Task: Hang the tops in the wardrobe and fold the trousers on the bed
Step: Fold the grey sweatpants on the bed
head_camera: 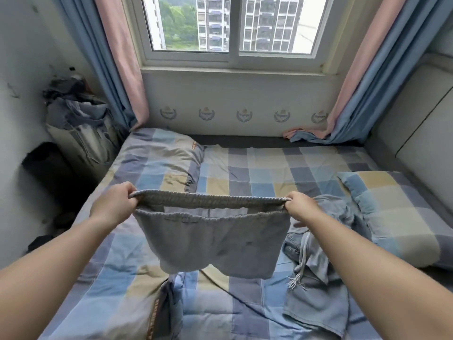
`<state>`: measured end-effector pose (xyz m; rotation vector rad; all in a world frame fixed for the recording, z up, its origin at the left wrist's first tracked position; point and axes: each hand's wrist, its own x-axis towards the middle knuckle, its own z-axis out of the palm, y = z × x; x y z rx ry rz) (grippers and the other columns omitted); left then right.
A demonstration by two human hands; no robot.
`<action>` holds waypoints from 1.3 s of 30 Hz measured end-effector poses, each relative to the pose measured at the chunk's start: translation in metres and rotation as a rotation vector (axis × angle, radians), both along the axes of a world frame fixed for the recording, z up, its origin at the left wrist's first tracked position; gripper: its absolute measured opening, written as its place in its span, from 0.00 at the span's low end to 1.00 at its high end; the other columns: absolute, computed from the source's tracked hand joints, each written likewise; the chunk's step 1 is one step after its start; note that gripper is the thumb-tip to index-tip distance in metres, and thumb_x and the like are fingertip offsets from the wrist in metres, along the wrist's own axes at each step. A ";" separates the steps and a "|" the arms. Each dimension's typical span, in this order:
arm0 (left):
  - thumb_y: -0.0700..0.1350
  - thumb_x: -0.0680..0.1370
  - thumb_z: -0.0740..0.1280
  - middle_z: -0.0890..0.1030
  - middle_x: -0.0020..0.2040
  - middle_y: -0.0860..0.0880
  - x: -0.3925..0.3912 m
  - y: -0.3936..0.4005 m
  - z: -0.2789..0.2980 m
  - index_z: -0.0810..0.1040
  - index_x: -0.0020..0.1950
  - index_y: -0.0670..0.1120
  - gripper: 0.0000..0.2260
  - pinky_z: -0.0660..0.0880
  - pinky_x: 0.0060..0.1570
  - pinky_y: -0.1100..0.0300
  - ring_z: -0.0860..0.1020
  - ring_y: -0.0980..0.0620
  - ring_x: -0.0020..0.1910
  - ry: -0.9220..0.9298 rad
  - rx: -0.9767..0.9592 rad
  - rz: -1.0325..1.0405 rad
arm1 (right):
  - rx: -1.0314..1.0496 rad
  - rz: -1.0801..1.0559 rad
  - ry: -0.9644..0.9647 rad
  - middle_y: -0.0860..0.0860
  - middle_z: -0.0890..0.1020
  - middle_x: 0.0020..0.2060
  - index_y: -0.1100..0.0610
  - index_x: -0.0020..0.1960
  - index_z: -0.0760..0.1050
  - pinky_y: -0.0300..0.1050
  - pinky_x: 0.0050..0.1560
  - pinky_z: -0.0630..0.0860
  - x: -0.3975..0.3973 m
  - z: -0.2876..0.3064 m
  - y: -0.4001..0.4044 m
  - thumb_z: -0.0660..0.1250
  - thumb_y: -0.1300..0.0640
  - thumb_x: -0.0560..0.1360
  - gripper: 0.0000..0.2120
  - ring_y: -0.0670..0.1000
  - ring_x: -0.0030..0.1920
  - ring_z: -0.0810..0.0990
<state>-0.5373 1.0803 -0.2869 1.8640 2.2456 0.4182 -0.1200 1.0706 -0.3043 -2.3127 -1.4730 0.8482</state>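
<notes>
Beneath both hands spreads the bed [245,173], covered in a checked quilt of blue, grey and tan, with one pillow [159,155] beyond the left hand and another pillow [397,207] out past the right hand. Under and just beside the right forearm lies a rumpled heap of blue-grey clothes [321,266] with a frayed drawstring trailing from it.

Between the hands, held up off the quilt, hang the grey shorts [213,244]. The left hand [115,204] pinches one end of the elastic waistband, and the right hand [302,207] pinches the other end, so the waistband is pulled out wide and gapes open between them. The two short legs dangle freely below.

The shorts look like a soft knit: light, limp and likely a little stretchy at the ribbed waistband, with nothing slippery or fragile about them. They will probably sag and crease wherever they are not supported, so the two waistband corners seem the right grip for laying them flat, and a hem would be the place to take hold for the fold.

How many garments make up the heap, and whether they are tops or trousers, cannot be told. The wardrobe is not in view, and the near end of the bed is cut off.
</notes>
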 end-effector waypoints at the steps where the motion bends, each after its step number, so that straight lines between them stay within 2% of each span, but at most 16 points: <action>1: 0.41 0.74 0.65 0.80 0.42 0.45 0.002 0.002 0.000 0.77 0.45 0.47 0.03 0.72 0.39 0.54 0.77 0.42 0.43 0.050 -0.050 -0.023 | -0.024 -0.060 0.097 0.56 0.76 0.51 0.53 0.53 0.75 0.44 0.32 0.78 0.000 -0.001 0.003 0.54 0.64 0.75 0.14 0.56 0.47 0.77; 3: 0.37 0.74 0.62 0.81 0.41 0.44 0.009 0.007 -0.004 0.75 0.44 0.45 0.04 0.75 0.38 0.53 0.78 0.44 0.39 0.057 -0.137 -0.031 | -0.106 -0.137 0.229 0.57 0.76 0.49 0.54 0.49 0.75 0.46 0.35 0.80 0.007 -0.006 0.011 0.52 0.66 0.76 0.15 0.56 0.44 0.78; 5: 0.33 0.73 0.59 0.80 0.41 0.42 0.017 0.015 -0.012 0.76 0.43 0.43 0.08 0.79 0.36 0.54 0.79 0.45 0.37 -0.147 -0.245 0.021 | -0.295 -0.072 0.179 0.59 0.80 0.47 0.59 0.49 0.75 0.50 0.39 0.81 0.020 -0.007 0.016 0.53 0.68 0.75 0.13 0.56 0.42 0.82; 7: 0.30 0.74 0.57 0.79 0.42 0.40 0.029 0.020 -0.021 0.78 0.44 0.40 0.11 0.79 0.31 0.61 0.78 0.47 0.38 -0.410 -0.387 0.110 | -0.530 0.041 0.056 0.61 0.82 0.53 0.65 0.57 0.74 0.48 0.44 0.81 0.033 -0.008 0.022 0.57 0.68 0.75 0.13 0.56 0.49 0.84; 8: 0.30 0.75 0.56 0.78 0.42 0.40 0.037 0.022 -0.024 0.79 0.45 0.39 0.12 0.78 0.30 0.64 0.77 0.48 0.38 -0.497 -0.453 0.132 | -0.607 0.093 0.038 0.61 0.82 0.53 0.65 0.58 0.73 0.46 0.44 0.81 0.040 -0.008 0.025 0.57 0.68 0.75 0.13 0.55 0.49 0.84; 10: 0.30 0.75 0.56 0.78 0.42 0.40 0.047 0.026 -0.033 0.79 0.48 0.39 0.13 0.76 0.30 0.66 0.77 0.49 0.38 -0.579 -0.539 0.134 | -0.647 0.116 0.116 0.59 0.82 0.46 0.61 0.52 0.73 0.43 0.35 0.81 0.052 -0.010 0.030 0.53 0.69 0.76 0.12 0.52 0.40 0.85; 12: 0.32 0.75 0.57 0.80 0.46 0.39 0.056 0.036 -0.043 0.78 0.50 0.40 0.12 0.77 0.36 0.62 0.77 0.49 0.39 -0.557 -0.568 0.131 | -0.590 0.034 0.259 0.56 0.79 0.42 0.58 0.46 0.72 0.42 0.32 0.81 0.061 -0.012 0.039 0.51 0.70 0.77 0.13 0.50 0.34 0.83; 14: 0.34 0.75 0.58 0.81 0.49 0.38 0.066 0.051 -0.048 0.78 0.48 0.42 0.10 0.77 0.39 0.58 0.77 0.48 0.40 -0.470 -0.553 0.095 | -0.507 -0.029 0.347 0.54 0.78 0.43 0.56 0.46 0.70 0.43 0.33 0.81 0.071 -0.016 0.050 0.50 0.69 0.77 0.14 0.49 0.36 0.83; 18: 0.33 0.75 0.57 0.80 0.43 0.40 0.097 0.084 -0.036 0.76 0.43 0.43 0.10 0.75 0.27 0.61 0.78 0.48 0.35 -0.338 -0.446 0.019 | -0.302 -0.091 0.370 0.55 0.77 0.42 0.56 0.52 0.72 0.43 0.34 0.76 0.085 -0.013 0.084 0.49 0.70 0.77 0.17 0.51 0.36 0.81; 21: 0.30 0.75 0.55 0.76 0.40 0.39 0.115 0.113 -0.020 0.75 0.40 0.43 0.13 0.78 0.22 0.58 0.79 0.42 0.34 -0.414 -0.288 0.046 | -0.108 -0.137 0.376 0.56 0.78 0.42 0.56 0.55 0.77 0.44 0.38 0.75 0.093 0.006 0.114 0.51 0.69 0.77 0.19 0.51 0.35 0.78; 25: 0.30 0.75 0.54 0.78 0.46 0.36 0.120 0.149 0.005 0.74 0.40 0.42 0.13 0.81 0.42 0.44 0.80 0.37 0.42 -0.579 -0.056 0.099 | 0.126 -0.106 0.322 0.55 0.78 0.40 0.61 0.56 0.80 0.40 0.38 0.72 0.107 0.040 0.143 0.55 0.68 0.75 0.17 0.50 0.36 0.74; 28: 0.30 0.76 0.54 0.78 0.49 0.35 0.124 0.164 0.020 0.75 0.44 0.41 0.12 0.79 0.51 0.43 0.79 0.37 0.45 -0.615 0.068 0.099 | 0.247 -0.088 0.273 0.53 0.79 0.41 0.60 0.54 0.81 0.38 0.42 0.71 0.116 0.059 0.151 0.58 0.67 0.74 0.15 0.47 0.38 0.73; 30: 0.31 0.75 0.55 0.78 0.50 0.35 0.127 0.169 0.022 0.75 0.44 0.41 0.12 0.78 0.53 0.42 0.78 0.36 0.48 -0.636 0.124 0.122 | 0.278 -0.066 0.241 0.53 0.79 0.42 0.58 0.53 0.82 0.38 0.43 0.70 0.117 0.062 0.151 0.60 0.67 0.73 0.15 0.46 0.37 0.73; 32: 0.32 0.75 0.56 0.79 0.50 0.36 0.127 0.169 0.016 0.75 0.40 0.45 0.12 0.77 0.54 0.41 0.79 0.36 0.50 -0.650 0.149 0.145 | 0.279 -0.045 0.224 0.54 0.79 0.42 0.59 0.52 0.82 0.39 0.45 0.69 0.115 0.057 0.148 0.61 0.67 0.73 0.14 0.49 0.40 0.74; 36: 0.33 0.74 0.60 0.81 0.46 0.39 0.124 0.155 -0.020 0.75 0.37 0.50 0.13 0.78 0.53 0.42 0.79 0.37 0.48 -0.618 0.083 0.163 | 0.203 -0.010 0.178 0.53 0.81 0.41 0.58 0.51 0.82 0.41 0.45 0.69 0.112 0.017 0.129 0.62 0.67 0.73 0.13 0.51 0.44 0.76; 39: 0.33 0.73 0.62 0.82 0.48 0.39 0.125 0.126 -0.067 0.79 0.40 0.48 0.11 0.76 0.48 0.52 0.79 0.39 0.49 -0.492 -0.001 0.138 | 0.106 0.019 0.092 0.54 0.82 0.41 0.57 0.51 0.83 0.42 0.44 0.69 0.109 -0.033 0.110 0.63 0.65 0.72 0.12 0.52 0.44 0.76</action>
